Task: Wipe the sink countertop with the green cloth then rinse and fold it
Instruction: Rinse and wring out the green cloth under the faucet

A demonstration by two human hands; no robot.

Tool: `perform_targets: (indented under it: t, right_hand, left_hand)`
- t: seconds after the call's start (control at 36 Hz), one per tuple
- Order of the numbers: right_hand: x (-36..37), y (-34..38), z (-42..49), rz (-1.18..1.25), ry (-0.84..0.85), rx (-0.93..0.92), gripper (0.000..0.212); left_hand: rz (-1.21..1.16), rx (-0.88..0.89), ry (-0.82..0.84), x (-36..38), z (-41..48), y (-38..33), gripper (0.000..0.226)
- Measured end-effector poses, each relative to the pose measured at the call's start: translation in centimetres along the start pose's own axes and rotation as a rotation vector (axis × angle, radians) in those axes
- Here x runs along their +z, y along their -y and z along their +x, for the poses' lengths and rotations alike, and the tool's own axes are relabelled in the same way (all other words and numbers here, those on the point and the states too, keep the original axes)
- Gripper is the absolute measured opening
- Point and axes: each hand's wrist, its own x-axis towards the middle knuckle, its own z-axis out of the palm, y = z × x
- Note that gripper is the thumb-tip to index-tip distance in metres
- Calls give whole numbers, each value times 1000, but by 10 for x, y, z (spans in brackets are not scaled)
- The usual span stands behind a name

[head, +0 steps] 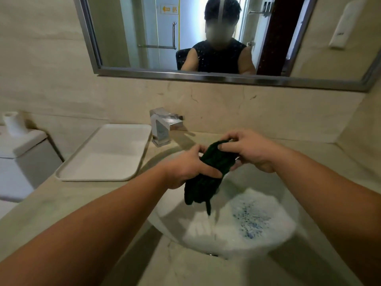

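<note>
Both the left hand (186, 169) and the right hand (250, 150) grip the bunched green cloth (208, 174) between them; probably sodden, limp, heavy, best held by its bulk.

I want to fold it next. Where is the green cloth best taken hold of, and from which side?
Probably the loose lower end of the green cloth, from below, over the sink: it hangs bunched from the left hand and right hand, which grip its top, leaving only that tail free.

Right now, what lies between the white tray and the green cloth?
Head view: a strip of bare countertop and the sink rim, then the left hand gripping the cloth. The faucet stands just behind.
</note>
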Motion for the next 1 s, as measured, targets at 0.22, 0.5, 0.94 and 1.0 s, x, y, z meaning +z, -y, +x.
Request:
perform_targets:
  t: [0.22, 0.5, 0.94, 1.0]
  right_hand:
    - [-39, -14, -52, 142, -144, 200, 11]
    - [-26, -11, -97, 186, -215, 403, 30]
    - [7, -19, -125, -1156, -331, -547, 111]
    - [7, -20, -118, -1237, -522, -744, 99]
  left_hand:
    - [564, -54, -66, 40, -30, 5, 24]
    - [1017, 271, -195, 104, -37, -32, 65]
    - [-281, -117, 279, 72, -45, -58, 44]
    - [-326, -131, 416, 69, -47, -60, 42]
